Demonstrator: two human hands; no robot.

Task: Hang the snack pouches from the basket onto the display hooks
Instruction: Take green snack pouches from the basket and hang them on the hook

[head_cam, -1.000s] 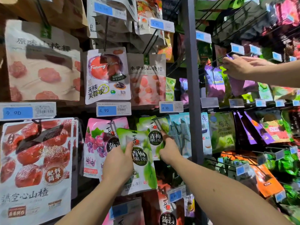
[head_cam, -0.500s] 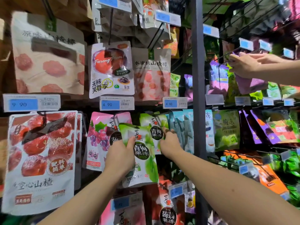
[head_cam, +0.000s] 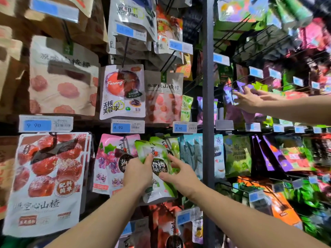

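- The rack upright (head_cam: 208,104) crowds me — pink pouches (head_cam: 109,163) just left, blue pouches (head_cam: 190,153) just right.
- The green pouch (head_cam: 158,170) is up against its matching row; the hook is hidden.
- My left hand (head_cam: 138,174) pinches its left side; my right hand (head_cam: 180,176) rests spread on its face.
- Risk, I judge — the hole misses the unseen hook and the pouch drops on release.

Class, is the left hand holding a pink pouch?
No, the left hand grips a green pouch; the pink pouch hangs beside it.
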